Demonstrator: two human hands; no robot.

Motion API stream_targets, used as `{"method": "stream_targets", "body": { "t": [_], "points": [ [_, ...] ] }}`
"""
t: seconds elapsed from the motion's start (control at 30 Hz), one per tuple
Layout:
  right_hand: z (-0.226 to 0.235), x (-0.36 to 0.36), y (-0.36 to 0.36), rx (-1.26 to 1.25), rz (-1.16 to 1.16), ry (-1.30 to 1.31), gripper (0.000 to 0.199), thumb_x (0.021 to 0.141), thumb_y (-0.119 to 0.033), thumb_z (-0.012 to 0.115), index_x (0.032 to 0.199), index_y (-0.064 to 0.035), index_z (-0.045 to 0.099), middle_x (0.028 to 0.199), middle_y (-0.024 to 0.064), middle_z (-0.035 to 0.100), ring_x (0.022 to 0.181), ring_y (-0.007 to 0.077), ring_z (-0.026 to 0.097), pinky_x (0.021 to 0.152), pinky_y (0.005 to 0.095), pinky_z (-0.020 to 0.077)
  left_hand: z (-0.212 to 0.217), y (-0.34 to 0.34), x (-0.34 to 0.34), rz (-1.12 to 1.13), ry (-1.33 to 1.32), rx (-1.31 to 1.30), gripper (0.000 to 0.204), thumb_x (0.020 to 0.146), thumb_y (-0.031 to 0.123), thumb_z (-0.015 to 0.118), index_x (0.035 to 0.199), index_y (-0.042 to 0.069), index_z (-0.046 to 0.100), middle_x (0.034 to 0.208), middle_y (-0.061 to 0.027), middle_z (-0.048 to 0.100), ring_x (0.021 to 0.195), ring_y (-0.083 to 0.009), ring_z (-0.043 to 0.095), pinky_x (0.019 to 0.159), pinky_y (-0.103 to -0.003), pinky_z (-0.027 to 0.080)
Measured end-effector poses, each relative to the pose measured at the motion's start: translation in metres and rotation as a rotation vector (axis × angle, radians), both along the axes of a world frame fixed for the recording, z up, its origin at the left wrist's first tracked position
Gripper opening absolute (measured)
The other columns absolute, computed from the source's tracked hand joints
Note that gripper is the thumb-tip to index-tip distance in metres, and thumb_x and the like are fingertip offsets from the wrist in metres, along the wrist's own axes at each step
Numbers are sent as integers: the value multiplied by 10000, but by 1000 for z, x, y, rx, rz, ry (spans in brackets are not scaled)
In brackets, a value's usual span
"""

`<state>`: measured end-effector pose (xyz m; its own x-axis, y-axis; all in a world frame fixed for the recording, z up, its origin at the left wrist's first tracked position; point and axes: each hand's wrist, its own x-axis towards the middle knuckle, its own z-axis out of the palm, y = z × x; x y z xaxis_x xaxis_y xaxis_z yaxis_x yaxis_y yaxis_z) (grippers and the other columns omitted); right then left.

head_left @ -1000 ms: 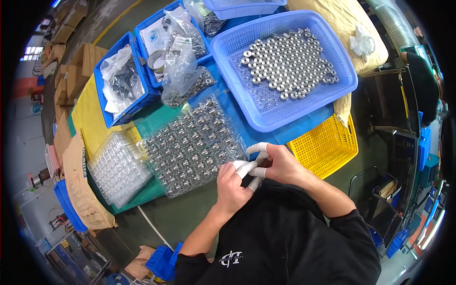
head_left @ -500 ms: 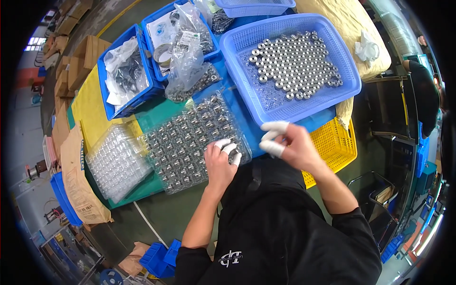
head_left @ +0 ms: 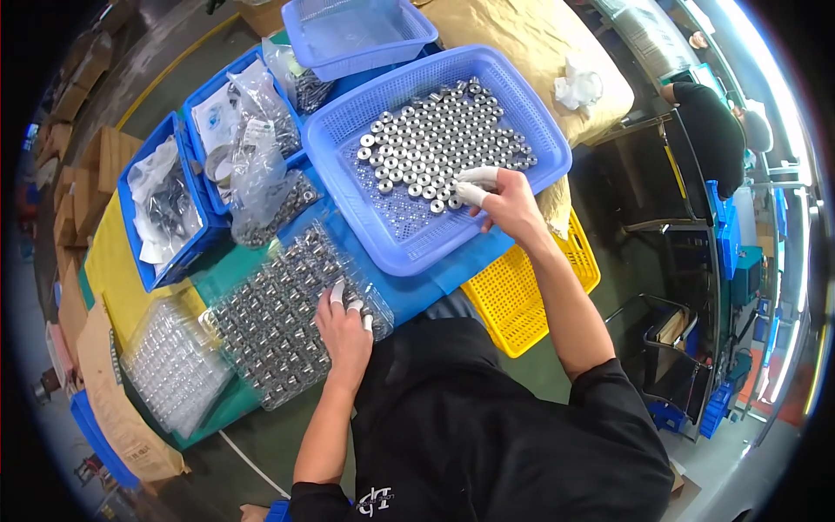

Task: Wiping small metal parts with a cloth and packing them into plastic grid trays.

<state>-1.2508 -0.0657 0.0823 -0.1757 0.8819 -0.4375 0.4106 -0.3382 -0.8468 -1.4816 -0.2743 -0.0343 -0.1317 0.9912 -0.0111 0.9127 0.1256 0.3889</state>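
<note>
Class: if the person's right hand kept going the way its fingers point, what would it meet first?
Most likely the round silvery metal parts in the blue plastic mesh basket; the right hand already reaches their near edge.

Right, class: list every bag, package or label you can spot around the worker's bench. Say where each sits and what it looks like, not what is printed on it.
Clear plastic bags: in the blue bins left of the big basket, crumpled, holding metal parts.
White label: small rectangle on one clear bag.
Brown paper sack: far left, lying flat beside the clear tray.
Cardboard boxes: stacked at the left edge, plain brown.
Tan sack: behind the basket, bulging.
</note>
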Motion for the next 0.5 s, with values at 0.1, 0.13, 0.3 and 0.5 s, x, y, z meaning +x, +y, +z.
{"method": "stream_targets", "body": {
  "t": [0.1, 0.13, 0.3, 0.5],
  "points": [
    [-16, -11, 5, 308, 220, -194, 239, 839, -122, 710, 1050, -9, 710, 784, 54, 697, 696, 118, 629, 667, 289, 515, 1, -1, -1, -2, 0, -31, 273, 690, 103, 769, 934, 0, 703, 1352, -156, 493, 1300, -385, 381, 1062, -497, 339],
    [-22, -17, 8, 286, 251, -199, 220, 814, -114, 725, 1016, -25, 725, 765, 59, 698, 701, 124, 635, 680, 290, 513, 3, 0, 0, -11, -13, -11, 267, 695, 95, 751, 936, -9, 702, 1348, -163, 496, 1287, -389, 396, 1049, -504, 344],
    [-38, -58, 25, 497, 376, -438, 270, 799, -259, 730, 973, -53, 726, 792, 152, 706, 727, 291, 678, 709, 399, 531, 4, -10, 0, 3, -50, 109, 315, 681, 148, 789, 954, 19, 699, 1289, -159, 532, 1264, -390, 423, 1027, -518, 357],
    [-54, -96, 37, 549, 510, -674, 395, 811, -381, 689, 785, 12, 658, 755, 216, 673, 760, 393, 666, 722, 470, 522, 8, -28, -4, 91, -66, 144, 344, 687, 142, 800, 997, 49, 684, 1264, -158, 546, 1233, -390, 450, 1003, -511, 388]
  ]
}}
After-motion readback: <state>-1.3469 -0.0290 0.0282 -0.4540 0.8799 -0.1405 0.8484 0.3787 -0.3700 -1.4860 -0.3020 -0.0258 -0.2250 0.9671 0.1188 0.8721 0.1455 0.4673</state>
